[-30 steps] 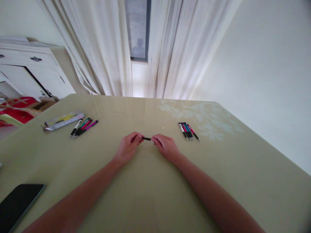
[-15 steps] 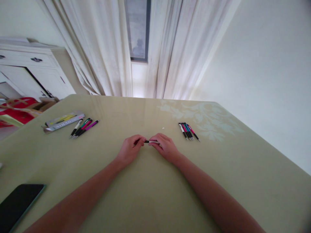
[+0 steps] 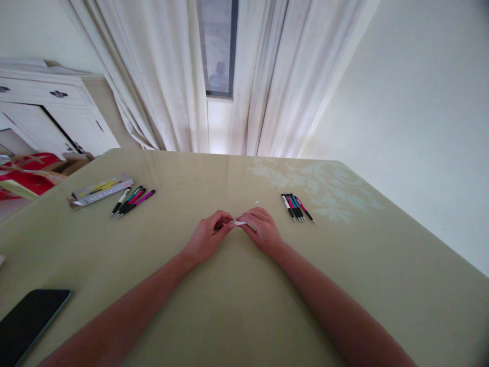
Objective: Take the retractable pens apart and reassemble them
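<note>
At the middle of the table, a pen with a white barrel (image 3: 240, 223) lies level between my two hands. My left hand (image 3: 208, 234) pinches its left part, fingers curled over the dark grip end. My right hand (image 3: 263, 229) is closed on the barrel's right end, so that end is hidden. The hands almost touch. A tiny white piece (image 3: 257, 202) lies on the table just beyond my right hand. Several pens (image 3: 296, 207) lie side by side to the right of my hands, tips toward me.
More pens (image 3: 132, 202) lie on the left beside an open pen box (image 3: 101, 191). A dark phone (image 3: 34, 321) rests at the near left of the table (image 3: 237, 306). Curtains (image 3: 164, 76) hang past the far edge, and a wall (image 3: 428, 102) stands on the right.
My left fingers have moved right along the pen, from the black grip to the white barrel, and the gap between my hands is smaller. The other pens have not moved.
</note>
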`<state>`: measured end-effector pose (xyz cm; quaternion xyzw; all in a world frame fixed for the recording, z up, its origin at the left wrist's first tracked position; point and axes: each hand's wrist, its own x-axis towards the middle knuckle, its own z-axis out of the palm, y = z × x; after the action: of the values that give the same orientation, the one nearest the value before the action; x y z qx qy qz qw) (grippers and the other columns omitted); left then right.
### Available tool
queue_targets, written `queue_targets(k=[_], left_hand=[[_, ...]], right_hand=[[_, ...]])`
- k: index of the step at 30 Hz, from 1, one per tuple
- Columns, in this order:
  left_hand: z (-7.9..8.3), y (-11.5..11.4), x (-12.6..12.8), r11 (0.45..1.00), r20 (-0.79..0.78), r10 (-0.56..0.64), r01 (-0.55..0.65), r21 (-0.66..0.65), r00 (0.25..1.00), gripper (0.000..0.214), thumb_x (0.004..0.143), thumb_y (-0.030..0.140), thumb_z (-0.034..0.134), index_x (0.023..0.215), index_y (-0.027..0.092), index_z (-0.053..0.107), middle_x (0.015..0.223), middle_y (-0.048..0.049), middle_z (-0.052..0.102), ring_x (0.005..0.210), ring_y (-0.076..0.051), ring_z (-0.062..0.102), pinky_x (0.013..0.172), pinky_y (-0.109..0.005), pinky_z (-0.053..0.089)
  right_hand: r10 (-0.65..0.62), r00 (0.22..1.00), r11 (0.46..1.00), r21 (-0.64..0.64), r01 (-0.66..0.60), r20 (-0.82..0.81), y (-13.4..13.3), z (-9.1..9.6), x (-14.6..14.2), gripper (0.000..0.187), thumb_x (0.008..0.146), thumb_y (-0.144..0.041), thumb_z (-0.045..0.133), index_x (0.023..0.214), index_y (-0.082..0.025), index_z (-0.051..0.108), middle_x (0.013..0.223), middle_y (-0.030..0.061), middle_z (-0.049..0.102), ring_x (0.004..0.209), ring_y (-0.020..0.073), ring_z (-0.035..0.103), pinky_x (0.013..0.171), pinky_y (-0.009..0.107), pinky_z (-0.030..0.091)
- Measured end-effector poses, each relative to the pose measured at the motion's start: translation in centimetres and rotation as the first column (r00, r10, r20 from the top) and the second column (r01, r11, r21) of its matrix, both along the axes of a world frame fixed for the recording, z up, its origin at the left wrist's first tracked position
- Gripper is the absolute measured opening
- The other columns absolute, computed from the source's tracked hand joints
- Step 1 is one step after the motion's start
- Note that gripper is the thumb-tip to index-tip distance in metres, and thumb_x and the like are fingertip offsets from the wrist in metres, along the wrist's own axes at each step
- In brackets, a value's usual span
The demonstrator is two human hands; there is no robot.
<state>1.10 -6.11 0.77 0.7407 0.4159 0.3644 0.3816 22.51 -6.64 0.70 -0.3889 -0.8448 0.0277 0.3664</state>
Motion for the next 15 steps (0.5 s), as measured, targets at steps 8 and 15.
queue_targets(k=[8,15], left_hand=[[0.34,-0.18,0.03,0.999,-0.120,0.011,-0.007,0.035,0.993,0.033,0.100,0.041,0.048,0.084,0.019,0.067,0.072,0.0006,0.065,0.066,-0.015,0.057,0.064,-0.026,0.041],[0.25,-0.14,0.08,0.998,-0.127,-0.029,0.037,0.056,0.991,0.031,0.100,0.040,0.047,0.088,0.020,0.067,0.084,-0.0021,0.070,0.078,-0.018,0.062,0.073,-0.028,0.045]], right_hand=[[-0.089,0.996,0.993,0.082,0.089,-0.004,-0.05,-0.27,0.05,0.015,0.100,-0.027,0.059,0.101,-0.024,0.074,0.094,0.0039,0.074,0.089,0.0208,0.060,0.083,0.036,0.043],[-0.116,0.993,0.991,0.073,0.116,0.002,-0.13,-0.17,-0.02,0.017,0.101,-0.029,0.059,0.099,-0.025,0.075,0.095,0.0047,0.073,0.091,0.0208,0.059,0.084,0.036,0.042]])
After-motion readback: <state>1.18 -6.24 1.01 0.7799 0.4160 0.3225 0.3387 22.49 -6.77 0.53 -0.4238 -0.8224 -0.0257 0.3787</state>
